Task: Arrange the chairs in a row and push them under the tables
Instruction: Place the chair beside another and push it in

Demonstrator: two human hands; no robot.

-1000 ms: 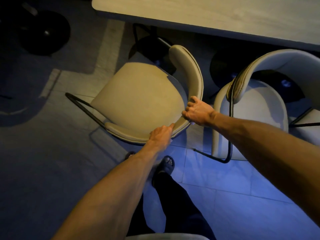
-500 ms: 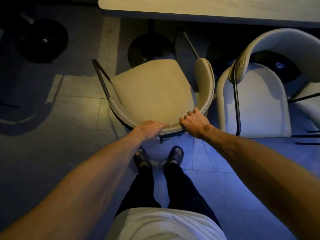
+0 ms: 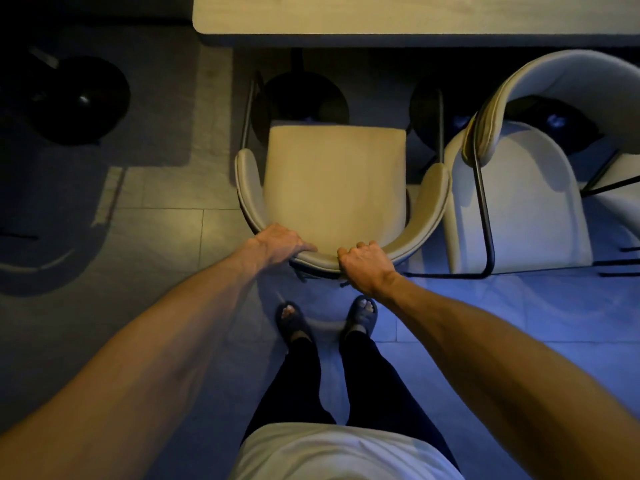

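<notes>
Dim room – grey tiled floor [image 3: 162, 223], blue light at right.

The table [image 3: 415, 19] runs out of frame at the top and right. The right chair [image 3: 512, 202] is cut off at the right edge. The 2 round bases [image 3: 304, 102] sit in deep shadow, partly hidden by the chairs. The near chair [image 3: 332, 181] hides its legs.

Chairs: two, beige chair [image 3: 334, 178] and pale chair [image 3: 519, 202]; table [image 3: 398, 15]: one; round black bases: three; hands: two; sandalled feet: two
</notes>
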